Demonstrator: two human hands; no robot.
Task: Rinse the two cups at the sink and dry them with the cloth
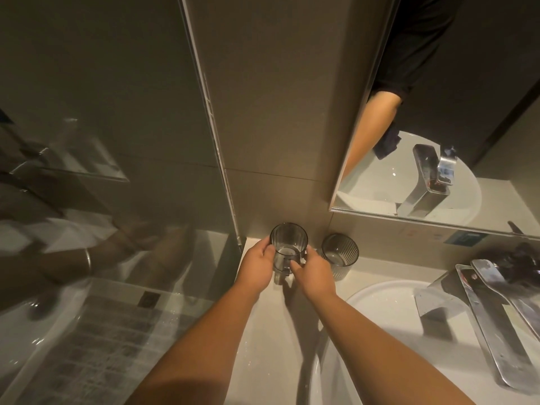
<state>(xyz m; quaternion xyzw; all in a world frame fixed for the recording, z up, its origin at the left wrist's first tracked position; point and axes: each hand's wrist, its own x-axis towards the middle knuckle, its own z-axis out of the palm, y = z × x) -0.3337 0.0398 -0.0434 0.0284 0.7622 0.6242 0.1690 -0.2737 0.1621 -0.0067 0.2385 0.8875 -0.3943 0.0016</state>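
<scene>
On the counter (263,311), both hands hold an upright cup (287,244).

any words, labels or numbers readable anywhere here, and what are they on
None can be read.
Blue sticker on the wall below the mirror: print too small and blurred to read.
Pale sticker beside it: faint red marks, unreadable.
Held cup, second cup and faucet: no text visible.

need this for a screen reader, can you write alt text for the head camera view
Both hands, left hand and right hand, hold a smoky glass cup over the white counter in the corner. A second cup stands to its right, beside the round sink and chrome faucet, below a mirror.
</scene>
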